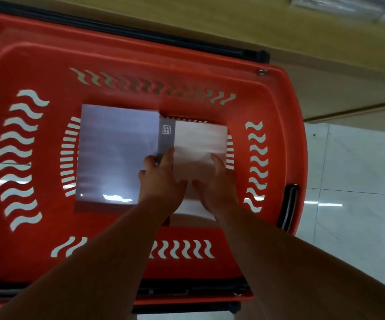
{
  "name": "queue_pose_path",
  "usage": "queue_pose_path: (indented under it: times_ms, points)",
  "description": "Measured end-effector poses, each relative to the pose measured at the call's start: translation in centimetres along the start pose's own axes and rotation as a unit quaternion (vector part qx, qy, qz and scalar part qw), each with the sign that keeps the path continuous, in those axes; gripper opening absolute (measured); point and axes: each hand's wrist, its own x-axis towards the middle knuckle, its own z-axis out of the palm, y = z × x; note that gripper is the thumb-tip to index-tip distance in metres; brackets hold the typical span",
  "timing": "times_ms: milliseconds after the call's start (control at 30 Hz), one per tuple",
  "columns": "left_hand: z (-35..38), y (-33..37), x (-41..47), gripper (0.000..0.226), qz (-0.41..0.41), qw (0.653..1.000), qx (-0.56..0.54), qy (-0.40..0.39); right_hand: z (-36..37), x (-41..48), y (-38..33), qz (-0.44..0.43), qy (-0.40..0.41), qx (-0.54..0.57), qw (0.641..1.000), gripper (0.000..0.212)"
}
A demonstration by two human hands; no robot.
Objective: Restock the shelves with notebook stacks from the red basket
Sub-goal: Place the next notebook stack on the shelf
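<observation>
Red basket point(279, 93) stands on tiled floor point(353, 169), seen from above. Two stacks lie flat on its bottom, touching side by side: lavender notebook stack point(115, 153) to the left, white notebook stack point(198, 142) to the right, grey spine band point(166, 137) between. Left hand point(161, 181) grips the white stack at the band, fingers curled down into the seam. Right hand point(216, 183) rests on the white cover, fingertips bent; grip or not, cannot tell.
</observation>
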Motion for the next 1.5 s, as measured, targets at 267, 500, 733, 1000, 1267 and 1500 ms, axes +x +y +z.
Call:
queue_pose_path:
  times_ms: [267, 500, 733, 1000, 1267, 1500]
  points:
    - [-1.9, -0.5, -0.6, 0.086, 0.000, 0.985, -0.174, -0.002, -1.7, -2.0, -2.1, 0.039, 0.048, -0.038, 0.997, 0.082]
    - [-5.5, -2.9, -1.9, 0.086, 0.043, 0.987, -0.152, 0.039, 0.2, -7.6, -5.3, 0.064, 0.094, 0.090, 0.989, 0.077]
    - [-6.4, -3.5, -3.5, 0.098, 0.095, 0.972, -0.212, 0.023, -0.2, -9.4, -6.7, 0.027, 0.228, 0.103, 0.968, 0.070]
    - [-9.8, -7.7, 0.2, 0.100, 0.011, 0.992, -0.105, 0.070, 3.6, -6.8, -8.5, -0.042, 0.072, 0.161, 0.983, 0.065]
    - [-9.4, -10.5, 2.9, 0.105, -0.084, 0.992, -0.003, 0.090, 7.8, -3.6, -10.3, -0.011, -0.003, 0.074, 0.997, 0.085]
    - [-9.8, -12.0, 3.3, 0.105, -0.083, 0.984, -0.143, 0.067, 7.9, -4.2, -11.0, -0.058, 0.017, -0.009, 0.998, 0.080]
